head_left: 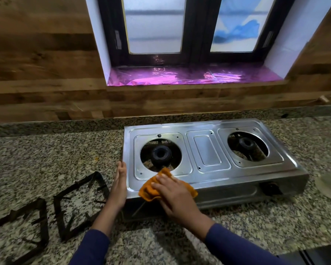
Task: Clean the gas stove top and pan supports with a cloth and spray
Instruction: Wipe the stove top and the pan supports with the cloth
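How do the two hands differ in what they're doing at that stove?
The left hand stands on edge, fingers straight, against the left side of the stove; the right hand lies palm down on the stove top. The left hand holds nothing; the right hand presses an orange cloth near the front left corner. Both touch the stove, and both wear dark blue sleeves.

Cloth (167,186) orange, stove top (208,150) shiny silver steel. Pan supports (80,205) black; counter (36,159) speckled grey-black granite. Sleeves (235,247) navy, windowsill (189,77) glossy pink.
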Tool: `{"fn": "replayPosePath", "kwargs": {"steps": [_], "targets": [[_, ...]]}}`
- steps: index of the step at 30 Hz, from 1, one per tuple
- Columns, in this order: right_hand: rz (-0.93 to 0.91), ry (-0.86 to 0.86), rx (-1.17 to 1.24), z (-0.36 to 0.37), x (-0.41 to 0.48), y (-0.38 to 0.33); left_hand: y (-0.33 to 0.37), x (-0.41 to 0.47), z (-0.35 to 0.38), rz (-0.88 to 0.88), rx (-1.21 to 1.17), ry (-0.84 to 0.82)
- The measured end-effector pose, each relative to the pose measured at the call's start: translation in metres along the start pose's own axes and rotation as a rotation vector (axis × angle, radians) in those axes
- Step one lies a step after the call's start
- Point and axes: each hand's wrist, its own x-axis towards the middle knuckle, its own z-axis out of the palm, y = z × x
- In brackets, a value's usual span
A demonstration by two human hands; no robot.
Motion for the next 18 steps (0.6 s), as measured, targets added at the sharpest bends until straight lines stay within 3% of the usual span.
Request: {"fn": "replayPosePath", "kwargs": {"steps": [6,9,12,18], "targets": [[-0.247,-0.245,-0.066,0.030,0.044,-0.047,0.005,0.003,-0.011,-0.090,-0.004,-0.117],[-0.365,-0.267,-0.113,0.032,0.047,-0.039,0.011,-0.001,-0.021,-0.154,-0.095,-0.173],[-0.468,-0.246,-0.079,0.026,0.041,-0.027,0.007,0.002,-0.025,-0.162,0.020,-0.145],[-0.235,-0.210,0.156,-0.007,-0.004,0.019,-0.016,0.000,-0.020,-0.103,0.338,-0.065]]}}
